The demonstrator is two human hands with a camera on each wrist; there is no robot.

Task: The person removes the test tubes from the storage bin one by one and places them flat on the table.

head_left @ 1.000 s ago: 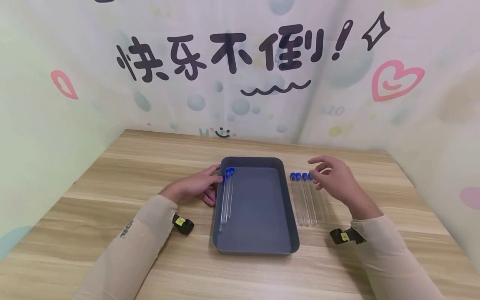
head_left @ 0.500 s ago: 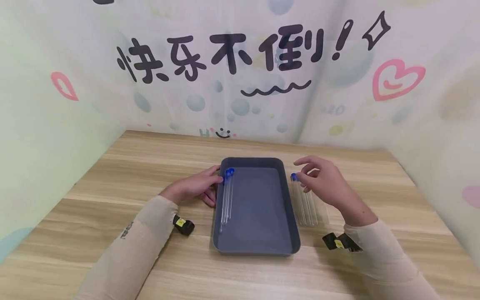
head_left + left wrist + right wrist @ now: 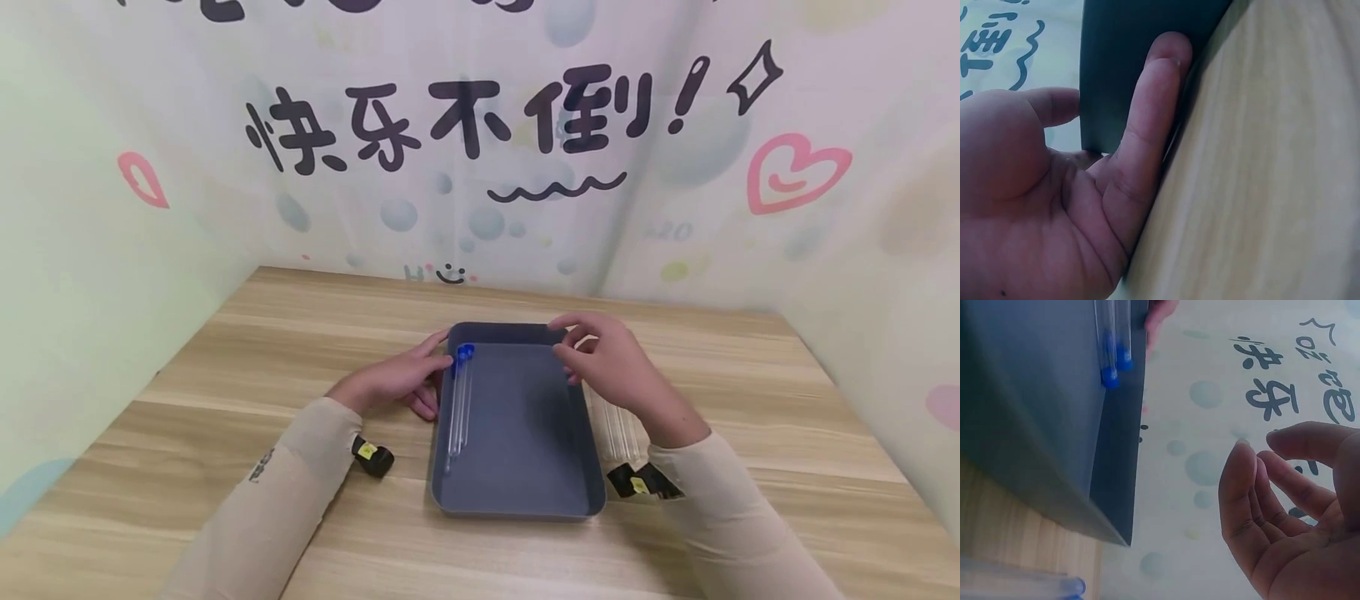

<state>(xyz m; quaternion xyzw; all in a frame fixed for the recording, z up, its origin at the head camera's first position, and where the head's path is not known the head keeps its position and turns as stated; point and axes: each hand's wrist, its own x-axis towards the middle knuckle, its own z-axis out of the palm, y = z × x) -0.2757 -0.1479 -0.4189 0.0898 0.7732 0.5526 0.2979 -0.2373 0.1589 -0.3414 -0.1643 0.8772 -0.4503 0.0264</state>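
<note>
My left hand (image 3: 397, 379) holds the left wall of a dark grey tray (image 3: 517, 505), thumb over the rim and fingers along the outside; the left wrist view shows a finger (image 3: 1147, 125) lying against the outer wall. Inside the tray, several clear test tubes (image 3: 460, 417) with blue caps lie along that left wall. Over the tray's far right corner hovers my right hand (image 3: 611, 367), its fingers loosely bent. In the right wrist view a gap shows between the thumb and fingertips (image 3: 1238, 462), with nothing in it.
More clear test tubes (image 3: 621, 433) lie on the wooden table (image 3: 360, 550) right of the tray, their capped ends hidden behind my right hand in the head view. A printed cloth (image 3: 360, 225) hangs behind the table's far edge.
My right hand has moved left, from above the tubes on the table to over the tray's far right corner. The left hand stays at the tray. The head view has tilted up slightly.
</note>
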